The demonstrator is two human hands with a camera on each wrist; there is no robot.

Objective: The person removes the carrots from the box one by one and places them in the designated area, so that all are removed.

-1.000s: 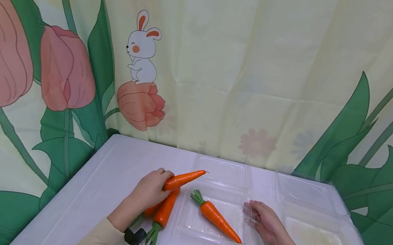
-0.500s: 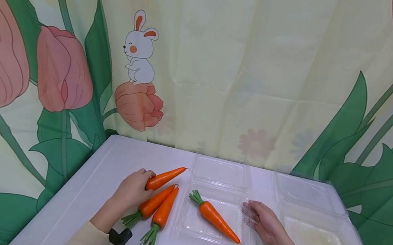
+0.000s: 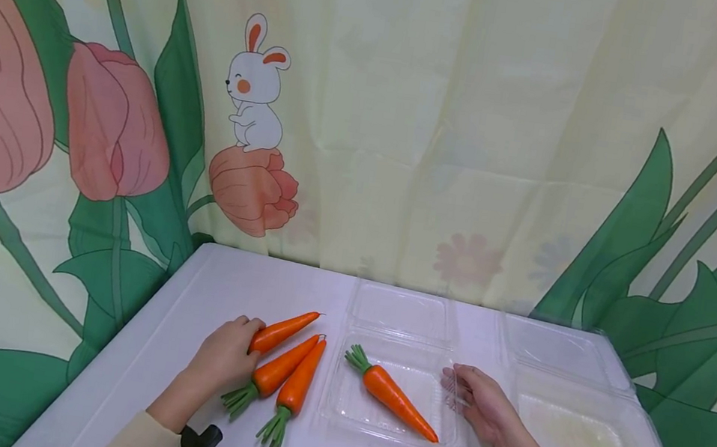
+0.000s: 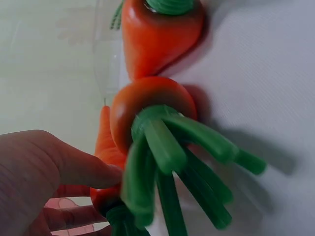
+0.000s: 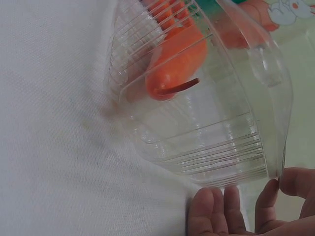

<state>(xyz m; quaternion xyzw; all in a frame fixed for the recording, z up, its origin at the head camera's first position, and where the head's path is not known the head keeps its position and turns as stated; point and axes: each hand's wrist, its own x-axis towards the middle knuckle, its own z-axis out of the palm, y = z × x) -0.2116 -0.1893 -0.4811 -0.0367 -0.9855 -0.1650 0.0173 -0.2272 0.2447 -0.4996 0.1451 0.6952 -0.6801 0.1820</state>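
On the left of the table my left hand (image 3: 224,354) grips a carrot (image 3: 283,332) near its leafy end, tip pointing right and away; in the left wrist view, the thumb (image 4: 93,164) lies against that carrot (image 4: 108,147). Close beside it lie a second carrot (image 3: 285,366) and a third carrot (image 3: 300,382), green tops toward me. Another carrot (image 3: 399,402) rests diagonally inside a clear plastic container (image 3: 344,407) whose lid is folded back. My right hand (image 3: 489,408) pinches that container's right rim between thumb and finger, as the right wrist view shows.
To the right stands another open clear container (image 3: 575,441), its lid (image 3: 568,357) laid back. The white table (image 3: 125,397) ends at a printed curtain (image 3: 389,144) behind.
My left hand has moved left with its carrot, bringing it down beside the two loose carrots and uncovering them. The right hand and the container have stayed in place.
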